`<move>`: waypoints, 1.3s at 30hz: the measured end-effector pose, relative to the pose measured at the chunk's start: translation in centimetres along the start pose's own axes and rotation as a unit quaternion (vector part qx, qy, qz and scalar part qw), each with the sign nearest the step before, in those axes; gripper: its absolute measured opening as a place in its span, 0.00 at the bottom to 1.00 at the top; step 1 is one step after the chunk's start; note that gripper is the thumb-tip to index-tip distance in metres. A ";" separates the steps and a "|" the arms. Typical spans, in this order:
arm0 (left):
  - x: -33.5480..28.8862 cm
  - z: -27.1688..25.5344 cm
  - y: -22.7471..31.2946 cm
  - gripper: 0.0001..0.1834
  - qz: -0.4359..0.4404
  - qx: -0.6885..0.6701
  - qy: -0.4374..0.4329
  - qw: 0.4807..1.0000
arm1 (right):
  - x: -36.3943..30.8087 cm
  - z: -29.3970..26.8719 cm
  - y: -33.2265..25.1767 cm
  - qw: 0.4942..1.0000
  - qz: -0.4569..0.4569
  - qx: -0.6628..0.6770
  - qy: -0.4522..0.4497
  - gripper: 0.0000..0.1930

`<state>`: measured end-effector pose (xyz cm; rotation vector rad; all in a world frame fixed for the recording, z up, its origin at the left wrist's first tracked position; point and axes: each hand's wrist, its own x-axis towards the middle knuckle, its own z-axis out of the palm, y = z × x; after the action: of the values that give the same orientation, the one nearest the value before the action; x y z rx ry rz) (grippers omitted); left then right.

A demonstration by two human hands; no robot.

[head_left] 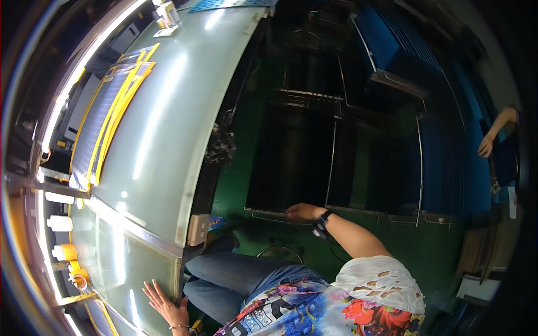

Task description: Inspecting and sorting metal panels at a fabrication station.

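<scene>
My left hand (163, 306) lies palm down on the glossy tabletop (140, 269) near its right edge, fingers spread and holding nothing. Off to the right, my right hand (303, 212) reaches out with a dark watch on its wrist. Its fingers are curled at the near metal edge of a low, dark wire rack (269, 212). What lies under the fingertips is partly hidden. Dark, flat panels (288, 162) fill this rack, though the dim light blurs their details.
Yellow-edged patterned sheets (112, 106) lie on the table's far left part. White and orange bottles (65, 252) and a tape roll (80, 281) stand along its left side. Blue stacked panels (392, 45) rise at the far right. Another person's hand (486, 146) shows at the right rim.
</scene>
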<state>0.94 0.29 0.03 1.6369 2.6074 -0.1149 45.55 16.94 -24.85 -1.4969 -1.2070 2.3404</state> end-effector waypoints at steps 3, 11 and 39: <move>-0.4 0.3 0.3 0.64 0.029 -0.008 0.026 0.999 | -6.4 -3.3 4.0 0.981 0.000 0.187 0.048 0.16; -0.7 4.1 -1.2 0.54 0.033 0.072 0.214 0.974 | -17.3 -20.1 24.0 0.693 0.207 -0.134 0.678 0.12; 0.2 5.3 -0.5 0.53 -0.293 0.212 0.054 0.931 | -19.8 -24.0 26.5 0.579 0.241 -0.292 0.722 0.14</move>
<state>0.45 -0.27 -5.25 0.8813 3.2407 -0.6703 83.00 2.90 -33.12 -3.0206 -0.9350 -0.0399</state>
